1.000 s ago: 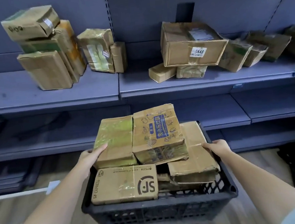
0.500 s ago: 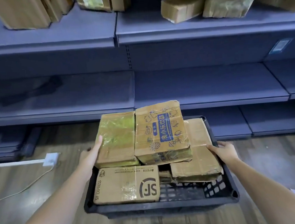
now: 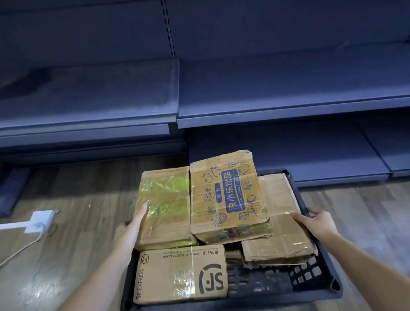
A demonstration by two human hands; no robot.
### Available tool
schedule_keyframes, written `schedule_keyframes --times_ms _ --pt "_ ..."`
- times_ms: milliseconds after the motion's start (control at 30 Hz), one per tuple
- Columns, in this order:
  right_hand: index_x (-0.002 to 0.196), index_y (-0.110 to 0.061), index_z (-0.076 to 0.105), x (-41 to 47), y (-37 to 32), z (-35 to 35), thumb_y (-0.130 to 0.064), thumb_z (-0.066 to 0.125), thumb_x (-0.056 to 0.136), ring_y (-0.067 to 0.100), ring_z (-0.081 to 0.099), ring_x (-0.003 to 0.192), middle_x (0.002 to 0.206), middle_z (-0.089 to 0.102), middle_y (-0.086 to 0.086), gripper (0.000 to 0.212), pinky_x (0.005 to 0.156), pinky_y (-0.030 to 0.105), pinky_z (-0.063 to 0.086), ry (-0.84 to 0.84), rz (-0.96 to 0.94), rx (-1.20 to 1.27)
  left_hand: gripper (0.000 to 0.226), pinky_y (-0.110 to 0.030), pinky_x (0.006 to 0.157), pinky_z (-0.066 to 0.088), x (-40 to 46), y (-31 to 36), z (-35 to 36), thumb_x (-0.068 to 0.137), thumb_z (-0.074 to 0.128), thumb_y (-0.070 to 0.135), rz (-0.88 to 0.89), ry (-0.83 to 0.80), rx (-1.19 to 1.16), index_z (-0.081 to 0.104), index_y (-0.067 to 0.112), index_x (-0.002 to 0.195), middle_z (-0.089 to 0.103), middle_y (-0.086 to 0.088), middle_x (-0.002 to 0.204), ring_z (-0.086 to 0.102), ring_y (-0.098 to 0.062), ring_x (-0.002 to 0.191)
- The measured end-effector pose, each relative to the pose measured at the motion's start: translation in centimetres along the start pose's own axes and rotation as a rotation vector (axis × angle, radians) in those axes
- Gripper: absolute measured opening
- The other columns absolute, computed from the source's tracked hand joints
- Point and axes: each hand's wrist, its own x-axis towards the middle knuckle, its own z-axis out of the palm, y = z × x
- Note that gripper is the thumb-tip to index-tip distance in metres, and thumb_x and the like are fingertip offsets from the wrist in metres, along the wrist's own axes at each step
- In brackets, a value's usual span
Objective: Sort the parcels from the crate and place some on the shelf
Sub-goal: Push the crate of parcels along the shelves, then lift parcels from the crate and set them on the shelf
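Crate: black plastic crate (image 3: 306,273) with lattice walls and floor, carried low over the wood-grain floor (image 3: 376,227) in front of the shelf unit; both hands grip its side rims, so everything else sits between or beyond the two grips.
Left hand: left hand (image 3: 128,235) is closed over the left rim, thumb outside, with the forefinger stretched forward along the tape-wrapped parcel (image 3: 165,207); my guess is that the finger steadies that parcel while the load is carried.
Right hand: right hand (image 3: 318,222) is wrapped around the right rim, fingertips touching the edge of the plain parcel (image 3: 279,235) just inside its grip.
Why held so: a grip on opposite sides keeps the crate level, which matters because the parcels are heaped loosely above the rim.
Printed parcel: printed parcel (image 3: 227,197) lies midway between the hands, tilted, overlapping the plain one; brown corrugated card, blue label and fruit drawings, dented corners.
Tape-wrapped parcel: flat rectangular box under glossy, wrinkled, yellow-green film; slippery by the look of it.
SF Express parcel: SF Express parcel (image 3: 181,273) lies flat on the near side of the left grip, closest to the body; smooth card, clear tape bands.
Plain parcel: creased, soft-edged card, taped seam.
Shelf: dark blue metal shelf (image 3: 291,82) beyond both grips, flat and matte.
Stage: nothing is sorted yet; the crate looks about to be set down.
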Motion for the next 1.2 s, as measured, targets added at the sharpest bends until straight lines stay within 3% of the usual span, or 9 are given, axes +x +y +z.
schedule_keyframes --times_ms 133,333,533,667,867,933,1000,1067,1200 --pt "0.109 -0.004 0.067 2.7 2.5 2.0 -0.027 0.073 0.080 0.031 0.068 0.084 0.088 0.071 0.012 0.038 0.083 0.045 0.056 -0.003 -0.033 -0.028 0.101 -0.047 0.116 0.022 2.6 -3.0 2.1 0.070 0.068 0.062 0.037 0.037 -0.001 0.029 0.012 0.147 0.032 -0.008 0.153 0.031 -0.029 0.141" --pt "0.106 -0.004 0.068 4.0 3.9 3.0 -0.033 0.071 0.081 0.025 0.065 0.078 0.087 0.070 0.011 0.039 0.066 0.030 0.050 0.041 -0.161 -0.063 0.094 -0.048 0.115 0.023 4.5 -3.9 3.0 0.077 0.065 0.056 0.139 0.048 0.020 0.023 0.012 0.149 0.028 -0.009 0.155 0.029 -0.031 0.142" --pt "0.114 -0.003 0.064 3.3 5.1 3.3 -0.029 0.072 0.081 0.031 0.066 0.093 0.094 0.068 0.013 0.044 0.085 0.039 0.053 0.036 -0.139 -0.026 0.089 -0.047 0.114 0.022 4.3 -5.4 2.9 0.080 0.064 0.052 0.198 0.022 0.035 0.026 0.008 0.148 0.030 -0.011 0.154 0.030 -0.031 0.141" --pt "0.124 0.004 0.056 2.4 5.7 3.6 -0.025 0.071 0.083 0.036 0.060 0.109 0.111 0.065 0.018 0.052 0.089 0.036 0.046 0.061 -0.099 0.000 0.091 -0.048 0.114 0.023 3.8 -6.7 2.6 0.080 0.063 0.054 0.186 0.012 0.060 0.025 0.006 0.148 0.029 -0.013 0.154 0.030 -0.032 0.141" --pt "0.136 0.000 0.047 2.0 5.8 3.7 -0.035 0.069 0.083 0.035 0.055 0.120 0.132 0.058 0.019 0.067 0.100 0.041 0.045 0.070 -0.100 -0.068 0.098 -0.050 0.115 0.023 3.7 -7.1 2.5 0.079 0.056 0.064 0.171 -0.012 0.111 0.021 0.005 0.148 0.026 -0.014 0.155 0.027 -0.033 0.142" --pt "0.136 0.001 0.046 1.7 5.5 3.6 -0.037 0.065 0.086 0.035 0.057 0.117 0.128 0.060 0.019 0.065 0.094 0.039 0.046 0.063 -0.102 -0.159 0.094 -0.049 0.114 0.024 3.5 -6.8 2.5 0.082 0.054 0.062 0.160 -0.019 0.160 0.021 0.004 0.148 0.027 -0.015 0.154 0.028 -0.034 0.141" --pt "0.126 0.000 0.053 1.2 4.8 3.4 -0.038 0.060 0.089 0.033 0.062 0.103 0.106 0.067 0.015 0.054 0.082 0.035 0.047 0.047 -0.142 -0.248 0.087 -0.049 0.113 0.027 2.8 -6.1 2.5 0.085 0.054 0.057 0.217 0.009 0.239 0.024 0.003 0.147 0.031 -0.015 0.153 0.032 -0.034 0.139" --pt "0.115 -0.002 0.059 0.4 3.9 3.1 -0.039 0.054 0.091 0.031 0.063 0.095 0.092 0.067 0.011 0.044 0.081 0.035 0.050 0.054 -0.195 -0.305 0.079 -0.048 0.113 0.030 1.3 -5.2 2.7 0.088 0.058 0.044 0.323 0.064 0.351 0.025 0.004 0.148 0.034 -0.016 0.151 0.035 -0.035 0.138" --pt "0.139 -0.002 0.044 -3.6 0.8 2.4 -0.031 0.051 0.094 0.032 0.055 0.119 0.125 0.062 0.019 0.053 0.099 0.036 0.041 0.046 -0.309 -0.263 0.059 -0.043 0.107 0.039 -3.4 -3.4 3.1 0.091 0.057 0.027 0.512 0.140 0.484 0.038 0.003 0.141 0.048 -0.015 0.141 0.053 -0.031 0.120"
